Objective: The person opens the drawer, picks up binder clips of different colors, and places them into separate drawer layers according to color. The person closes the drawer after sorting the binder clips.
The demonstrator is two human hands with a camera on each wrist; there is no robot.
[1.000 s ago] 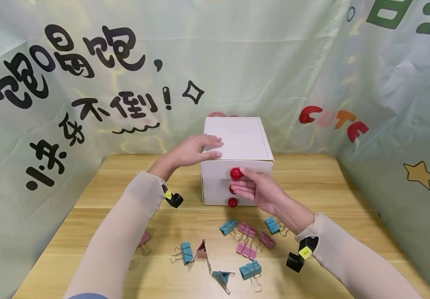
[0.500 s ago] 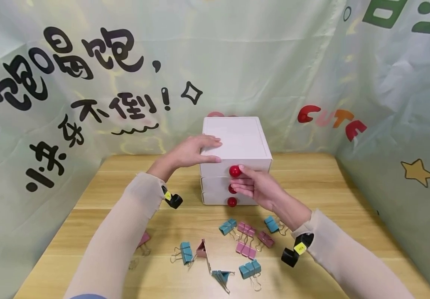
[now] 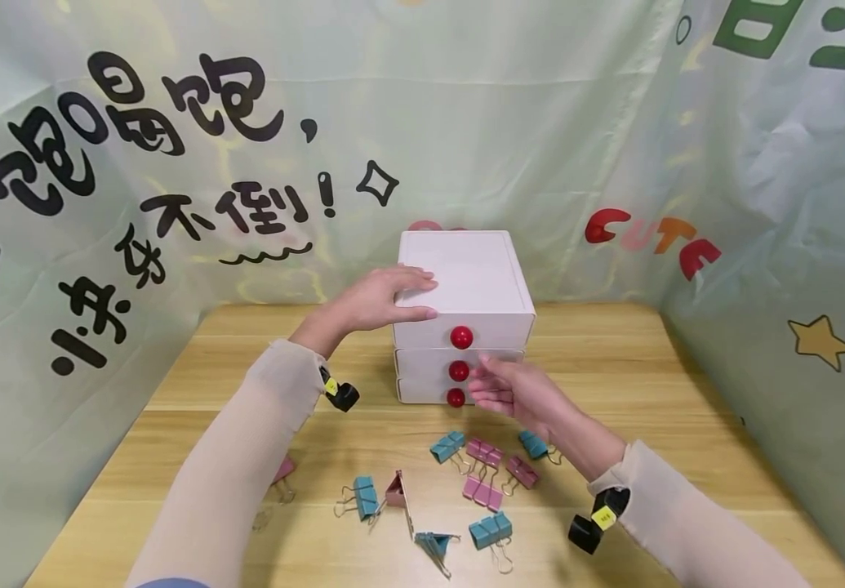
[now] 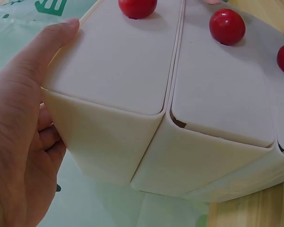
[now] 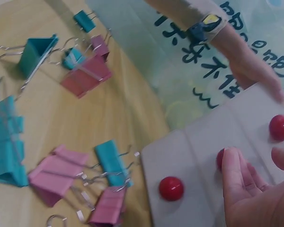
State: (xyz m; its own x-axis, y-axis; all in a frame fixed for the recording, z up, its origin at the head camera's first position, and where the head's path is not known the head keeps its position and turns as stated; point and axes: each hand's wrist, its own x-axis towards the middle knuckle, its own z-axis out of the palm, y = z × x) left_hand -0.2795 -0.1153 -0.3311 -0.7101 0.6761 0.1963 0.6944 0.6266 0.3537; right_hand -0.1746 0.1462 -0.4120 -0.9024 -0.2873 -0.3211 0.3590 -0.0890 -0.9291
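A small white drawer box (image 3: 469, 273) stands at the back of the table, its three drawers stacked and pushed in. Each drawer front has a round red knob: top (image 3: 461, 337), middle (image 3: 459, 371) and bottom (image 3: 455, 398). My left hand (image 3: 374, 300) rests on the box's top left corner, fingers laid over the top and thumb (image 4: 61, 33) at the front edge. My right hand (image 3: 528, 394), fingers loosely bent, hovers just right of the middle knob and holds nothing. Its fingertips partly cover that knob in the right wrist view.
Blue and pink binder clips lie scattered in front of the box, among them a blue one (image 3: 491, 531), a pink one (image 3: 482, 492) and another blue one (image 3: 366, 498). A printed cloth (image 3: 495, 122) hangs behind the wooden table (image 3: 209, 425).
The top drawer, slightly out a second ago, has gone in flush under my right hand's push. That hand has since left the top knob and dropped beside the middle one. The left hand stays.
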